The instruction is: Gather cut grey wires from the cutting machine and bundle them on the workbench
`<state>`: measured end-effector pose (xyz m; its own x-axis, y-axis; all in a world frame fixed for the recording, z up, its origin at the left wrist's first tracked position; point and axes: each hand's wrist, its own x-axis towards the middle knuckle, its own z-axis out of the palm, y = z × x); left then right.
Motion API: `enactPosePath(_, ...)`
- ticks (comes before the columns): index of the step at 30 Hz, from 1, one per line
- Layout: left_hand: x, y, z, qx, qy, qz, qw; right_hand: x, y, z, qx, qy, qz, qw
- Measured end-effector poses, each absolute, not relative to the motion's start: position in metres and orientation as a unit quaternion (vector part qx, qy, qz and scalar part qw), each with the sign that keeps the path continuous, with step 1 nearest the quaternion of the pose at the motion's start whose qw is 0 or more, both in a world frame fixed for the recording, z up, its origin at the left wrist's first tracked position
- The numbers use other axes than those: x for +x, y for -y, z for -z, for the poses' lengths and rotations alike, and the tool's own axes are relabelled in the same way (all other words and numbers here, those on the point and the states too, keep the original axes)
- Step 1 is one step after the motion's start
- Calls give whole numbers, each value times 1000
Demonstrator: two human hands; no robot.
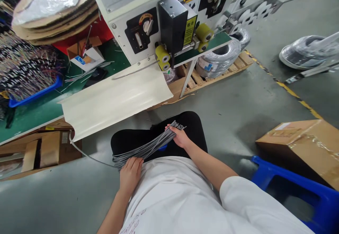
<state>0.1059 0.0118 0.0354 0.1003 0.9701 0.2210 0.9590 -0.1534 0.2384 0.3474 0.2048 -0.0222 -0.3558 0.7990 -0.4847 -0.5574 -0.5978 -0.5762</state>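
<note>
Cable bundle (151, 147) near cream chute (113, 103)

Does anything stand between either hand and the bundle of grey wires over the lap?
Nothing visible does: the right hand holds the bundle of grey wires directly near one end, and the left hand touches it toward the other. The cream tray lies beyond the bundle, clear of both hands.

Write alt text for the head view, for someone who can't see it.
A person's right hand grips one end of a bundle of grey cables across the lap; the left hand rests against it near the other end. In front, a white machine with yellow rollers stands behind a cream chute.
</note>
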Motion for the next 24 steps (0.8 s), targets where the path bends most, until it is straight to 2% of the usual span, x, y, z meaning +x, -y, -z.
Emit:
enactPosePath(12, 91, -9, -34, 727, -670, -146, 42, 345, -201, 9, -367, 175, -799, 442)
enactPosePath(16, 57, -10, -29, 679, -719, -149, 7, 345, -201, 14, -357, 178, -801, 446)
enactPosePath(24, -2, 5, 30, 616, -755, -224, 24, 349, -201, 16, -306, 173, -826, 440)
